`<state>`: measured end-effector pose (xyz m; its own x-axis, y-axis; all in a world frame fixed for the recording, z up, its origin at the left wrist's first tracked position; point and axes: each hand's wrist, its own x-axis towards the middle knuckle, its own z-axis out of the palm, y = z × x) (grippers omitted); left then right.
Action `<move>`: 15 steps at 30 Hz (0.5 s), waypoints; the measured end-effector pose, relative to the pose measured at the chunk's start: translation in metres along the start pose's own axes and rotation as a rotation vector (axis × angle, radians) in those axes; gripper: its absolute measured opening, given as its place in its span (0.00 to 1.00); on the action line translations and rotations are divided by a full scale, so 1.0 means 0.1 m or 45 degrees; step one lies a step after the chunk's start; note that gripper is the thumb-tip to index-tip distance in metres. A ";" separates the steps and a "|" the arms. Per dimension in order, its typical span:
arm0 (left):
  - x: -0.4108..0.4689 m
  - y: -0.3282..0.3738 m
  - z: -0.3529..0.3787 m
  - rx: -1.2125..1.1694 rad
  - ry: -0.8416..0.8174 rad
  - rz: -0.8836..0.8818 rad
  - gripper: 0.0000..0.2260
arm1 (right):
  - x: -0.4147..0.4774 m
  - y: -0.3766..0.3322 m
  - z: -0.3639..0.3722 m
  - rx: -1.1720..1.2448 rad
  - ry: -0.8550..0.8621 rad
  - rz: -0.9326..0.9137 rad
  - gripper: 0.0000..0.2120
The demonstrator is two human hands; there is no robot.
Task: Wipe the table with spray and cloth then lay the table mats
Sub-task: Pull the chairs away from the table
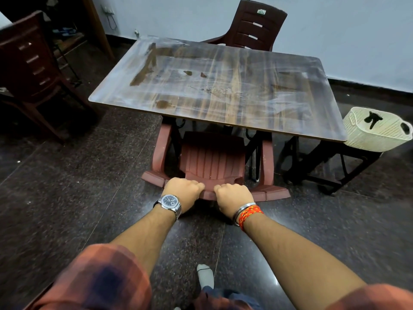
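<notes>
From the head view, the only label in sight is a small green-and-white sticker [261,11] at the top of the far chair [259,25]; its writing may be a brand name, but it is too small to read. The watch [169,202] on the left wrist shows a dark dial with no legible lettering.

The table [223,90] stands in the middle of the dark stone floor [67,186]. Its wood-grain top is covered in whitish streaks and smears, with a few bare brown patches showing through toward the left side and the centre.

A reddish plastic chair [212,157] sits tucked under the table's near edge. The left hand [184,189] and right hand [232,194] both grip the top of its backrest, fingers curled over the rim, close together. A cream basket [377,135] sits just beside the table's right near corner.
</notes>
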<state>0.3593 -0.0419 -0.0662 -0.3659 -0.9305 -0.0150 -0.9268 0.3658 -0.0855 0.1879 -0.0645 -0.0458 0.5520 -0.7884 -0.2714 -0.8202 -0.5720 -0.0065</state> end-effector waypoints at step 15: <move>0.47 -0.43 -0.03 0.002 -0.152 -0.043 0.05 | 0.59 0.12 -0.11 0.032 0.017 -0.004 0.11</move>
<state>0.3815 -0.1011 -0.0601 -0.3214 -0.9379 -0.1309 -0.9383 0.3340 -0.0895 0.2119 -0.1205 -0.0515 0.5565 -0.7896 -0.2586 -0.8218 -0.5689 -0.0316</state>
